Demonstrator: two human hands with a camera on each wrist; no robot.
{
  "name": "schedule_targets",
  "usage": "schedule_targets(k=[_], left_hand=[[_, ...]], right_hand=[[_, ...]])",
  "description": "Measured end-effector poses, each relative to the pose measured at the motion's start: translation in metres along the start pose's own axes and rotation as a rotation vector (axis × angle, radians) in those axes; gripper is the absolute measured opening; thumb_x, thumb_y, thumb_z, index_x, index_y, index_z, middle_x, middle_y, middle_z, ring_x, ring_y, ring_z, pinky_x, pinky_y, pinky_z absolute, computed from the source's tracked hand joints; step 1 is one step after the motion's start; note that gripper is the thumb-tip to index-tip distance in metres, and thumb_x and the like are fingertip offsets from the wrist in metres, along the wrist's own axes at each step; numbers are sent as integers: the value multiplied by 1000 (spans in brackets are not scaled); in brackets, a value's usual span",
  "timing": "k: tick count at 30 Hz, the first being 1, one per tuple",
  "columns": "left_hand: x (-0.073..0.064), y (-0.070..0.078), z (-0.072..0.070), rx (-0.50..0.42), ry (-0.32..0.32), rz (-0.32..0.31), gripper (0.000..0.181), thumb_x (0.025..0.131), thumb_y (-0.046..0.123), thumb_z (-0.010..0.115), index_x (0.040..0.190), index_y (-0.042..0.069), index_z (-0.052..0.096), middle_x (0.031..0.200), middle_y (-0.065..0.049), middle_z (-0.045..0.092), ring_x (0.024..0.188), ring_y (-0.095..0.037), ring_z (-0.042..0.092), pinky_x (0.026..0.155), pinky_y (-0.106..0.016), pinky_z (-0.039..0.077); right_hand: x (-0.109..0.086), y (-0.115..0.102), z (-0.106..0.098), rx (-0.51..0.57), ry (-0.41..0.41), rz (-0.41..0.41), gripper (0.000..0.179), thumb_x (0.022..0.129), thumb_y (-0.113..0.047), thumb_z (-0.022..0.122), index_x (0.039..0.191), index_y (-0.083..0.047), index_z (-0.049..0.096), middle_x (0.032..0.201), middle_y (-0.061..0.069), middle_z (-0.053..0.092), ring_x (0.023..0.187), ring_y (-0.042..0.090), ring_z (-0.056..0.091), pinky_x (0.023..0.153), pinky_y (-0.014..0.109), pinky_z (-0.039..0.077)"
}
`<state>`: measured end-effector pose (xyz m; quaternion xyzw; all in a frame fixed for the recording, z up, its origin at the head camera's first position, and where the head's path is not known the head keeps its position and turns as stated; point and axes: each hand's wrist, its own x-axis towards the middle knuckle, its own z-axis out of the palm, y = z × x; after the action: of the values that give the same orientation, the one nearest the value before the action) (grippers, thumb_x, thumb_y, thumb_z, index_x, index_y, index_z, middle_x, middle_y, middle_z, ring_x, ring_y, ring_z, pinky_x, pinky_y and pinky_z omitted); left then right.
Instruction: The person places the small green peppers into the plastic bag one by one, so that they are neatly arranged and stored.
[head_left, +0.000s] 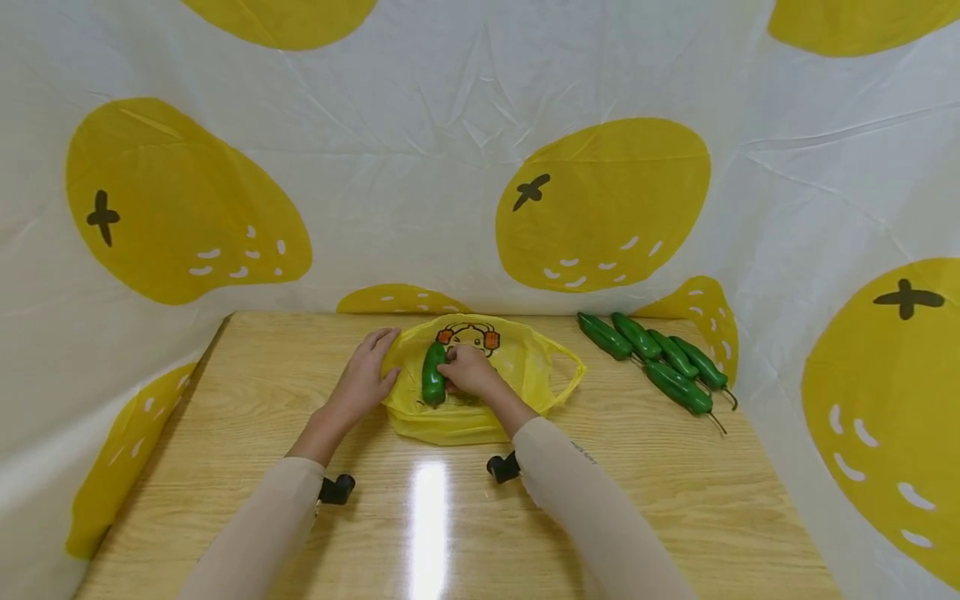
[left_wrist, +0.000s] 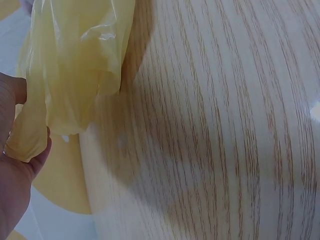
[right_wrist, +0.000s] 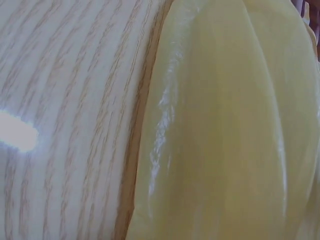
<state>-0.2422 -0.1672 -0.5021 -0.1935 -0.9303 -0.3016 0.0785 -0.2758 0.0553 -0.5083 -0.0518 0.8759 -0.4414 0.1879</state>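
A yellow plastic bag (head_left: 528, 379) with a cartoon print lies spread on the table with its mouth open. My left hand (head_left: 367, 373) holds its left edge; in the left wrist view, thumb and finger of the left hand (left_wrist: 15, 175) are on either side of the thin yellow film (left_wrist: 75, 65). Over the bag's opening, my right hand (head_left: 471, 371) grips a long green chili pepper (head_left: 433, 377) by its right side, the pepper standing nearly lengthwise to me. The right wrist view is mostly filled by the bag's near side (right_wrist: 215, 125), which hides the pepper.
Several more green chili peppers (head_left: 677, 387) lie grouped at the back right of the wooden table (head_left: 262, 400). One bag handle (head_left: 573, 379) loops out toward them. Behind the table hangs a white cloth (head_left: 420, 208) with yellow fruit prints.
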Motion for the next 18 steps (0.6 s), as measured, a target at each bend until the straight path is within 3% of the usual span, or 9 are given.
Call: schedule_targets(k=[7,14,18], left_hand=[[-2,-1,0,-3,1,-8,70,94,4,73,156,2,41,156,-21,42,142,-43,45,115,-57,43],[-2,-3,-2,-9,-17,-34,71,95,5,72,158,5,39,157,-20,41,143,-42,44,115,-56,43],[-2,-3,-3,-6,-10,-24,72,95,4,73,158,5,39,156,-22,41,142,-44,44,115,-58,43]], right_hand=[[-1,3,3,60,-6,0,48,104,-17,63,145,6,53,125,21,67,78,23,74,68,29,62],[0,5,4,55,-26,-48,52,102,-18,66,147,3,52,104,13,74,80,21,74,72,29,62],[1,5,5,33,-26,-65,50,101,-16,68,145,3,55,105,13,74,85,22,75,75,30,62]])
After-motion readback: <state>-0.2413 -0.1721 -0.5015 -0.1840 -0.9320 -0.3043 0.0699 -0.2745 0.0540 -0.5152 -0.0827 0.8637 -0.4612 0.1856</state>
